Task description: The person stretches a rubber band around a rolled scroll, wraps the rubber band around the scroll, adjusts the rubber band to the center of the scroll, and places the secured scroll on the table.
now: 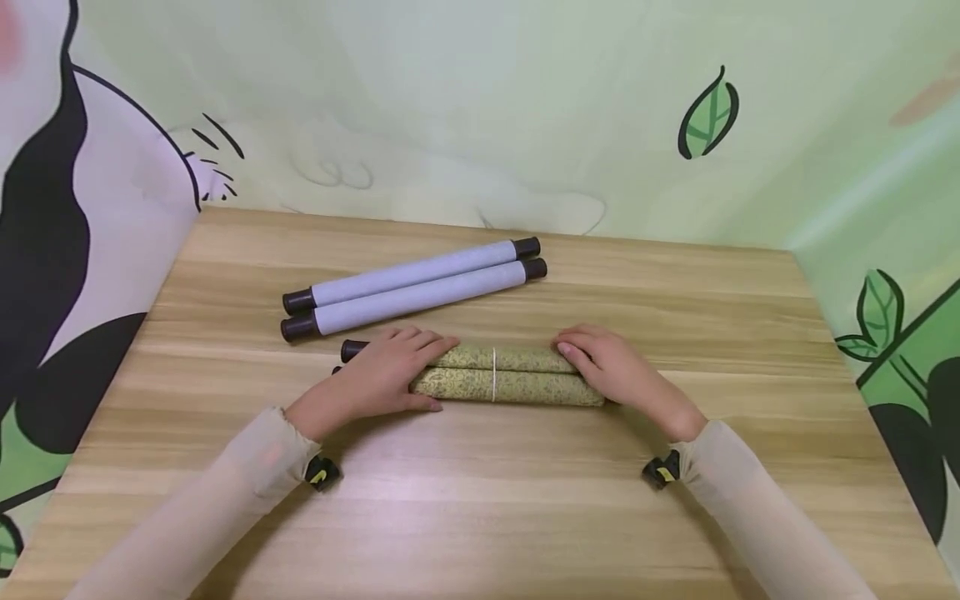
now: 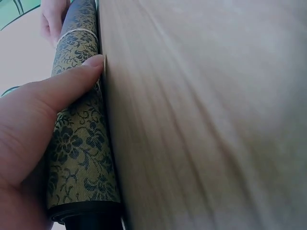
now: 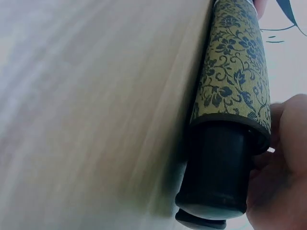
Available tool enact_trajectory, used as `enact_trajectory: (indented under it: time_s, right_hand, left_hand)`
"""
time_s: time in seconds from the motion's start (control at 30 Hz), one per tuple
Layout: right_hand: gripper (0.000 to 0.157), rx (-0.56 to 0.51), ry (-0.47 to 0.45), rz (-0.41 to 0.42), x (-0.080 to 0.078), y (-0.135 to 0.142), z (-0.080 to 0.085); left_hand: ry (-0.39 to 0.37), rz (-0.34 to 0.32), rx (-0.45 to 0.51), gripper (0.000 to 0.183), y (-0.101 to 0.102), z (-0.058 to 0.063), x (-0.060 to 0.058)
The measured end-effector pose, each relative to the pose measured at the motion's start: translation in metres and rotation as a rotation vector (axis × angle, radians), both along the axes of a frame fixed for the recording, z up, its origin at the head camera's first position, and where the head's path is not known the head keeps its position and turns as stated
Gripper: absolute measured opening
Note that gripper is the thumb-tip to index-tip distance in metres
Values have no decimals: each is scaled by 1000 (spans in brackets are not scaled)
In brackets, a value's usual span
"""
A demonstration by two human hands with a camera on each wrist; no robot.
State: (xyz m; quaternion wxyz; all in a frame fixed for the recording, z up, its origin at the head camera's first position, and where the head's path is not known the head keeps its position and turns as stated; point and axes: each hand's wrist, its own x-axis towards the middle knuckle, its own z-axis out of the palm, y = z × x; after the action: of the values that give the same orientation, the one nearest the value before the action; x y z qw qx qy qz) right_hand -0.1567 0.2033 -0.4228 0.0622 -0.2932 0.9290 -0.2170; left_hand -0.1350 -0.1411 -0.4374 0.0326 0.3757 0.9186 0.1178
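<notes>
A scroll (image 1: 528, 387) in yellow-green cloth with a dark floral pattern lies on the table, two rolls side by side. Around its middle runs a thin white band (image 1: 494, 375). My left hand (image 1: 386, 372) grips the left part, its thumb along the near side and its fingers over the far roll. At the right end, my right hand (image 1: 621, 372) holds the far roll. In the right wrist view a black end knob (image 3: 216, 165) sticks out, with that hand beside it. The knobs at the left are partly hidden by my left hand.
Behind lie two light blue rolls (image 1: 420, 304) side by side, slanted, with black end caps. They rest on a wood-grain table (image 1: 480, 508). A wall (image 1: 465, 108) painted with leaves and figures borders the table's back and sides.
</notes>
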Motion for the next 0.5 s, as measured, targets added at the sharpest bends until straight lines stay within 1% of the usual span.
enact_trajectory:
  time_s: [0.07,0.13,0.23,0.3,0.4,0.5]
  right_hand:
    - [28,-29,22,-12,-3,0,-2]
    - [24,-71,33,-44,-4,0,-4]
    - [23,-126,68,-95,-6,0,-5]
    - [24,-160,113,-118,-6,-1,-4]
    - [27,-220,198,-125,-5,-6,1]
    - [25,-301,267,-96,2,-19,11]
  left_hand:
    - [-8,4,1,94,0,0,1]
    - [-18,10,7,95,0,2,2]
    - [-38,19,11,96,1,4,3]
    - [-56,31,22,94,1,6,2]
    - [-58,40,76,83,2,12,0]
    - [-21,28,153,64,6,22,0]
